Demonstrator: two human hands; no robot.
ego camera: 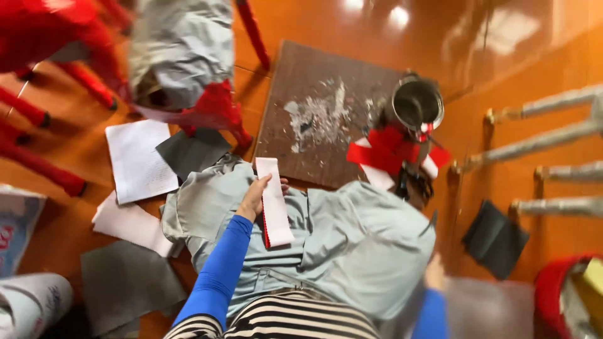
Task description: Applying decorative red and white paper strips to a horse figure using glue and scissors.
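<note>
The pale grey-green fabric garment [352, 238] covers the lap and the floor ahead, a soft bed over which a hand can pass freely. On it lies a long white card strip with a red edge [275, 202], under the left hand [254, 198]. Forward, the dark brown board smeared with dried white paste [314, 119] is low and flat, but a steel tin [416, 103] stands at its right corner with red and white strips [392, 154] piled beside it. Leftward, white paper sheets [138, 160] and grey sheets [125, 282] lie flat; beyond them red chair legs [38, 166] bar the way. Rightward, grey metal legs [553, 144] fence the polished orange floor [352, 28].
</note>
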